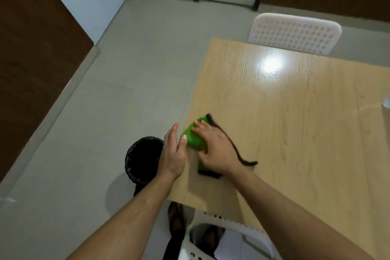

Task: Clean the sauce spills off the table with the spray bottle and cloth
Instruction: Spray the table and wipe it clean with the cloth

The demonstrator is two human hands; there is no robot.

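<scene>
Where the counter's (295, 112) left edge runs nearest the person, a green cloth (193, 136) with a dark trim lies bunched on the wood. The right hand (215, 148) lies on top of it, palm down, fingers spread and fairly straight, pressing the cloth against the surface rather than curling round it. The left hand (172, 152) stands just beside the cloth at the counter's edge, fingers straight and together, its thumb touching the cloth's left side; it holds nothing. Below that hand, on the floor, stands a black bin (141, 158) lined with a dark bag. A pale round object (386, 103) shows at the frame's right edge on the counter; what it is cannot be told. A white perforated chair (295, 31) stands at the counter's far side, and another white chair (228, 240) at the near side.
</scene>
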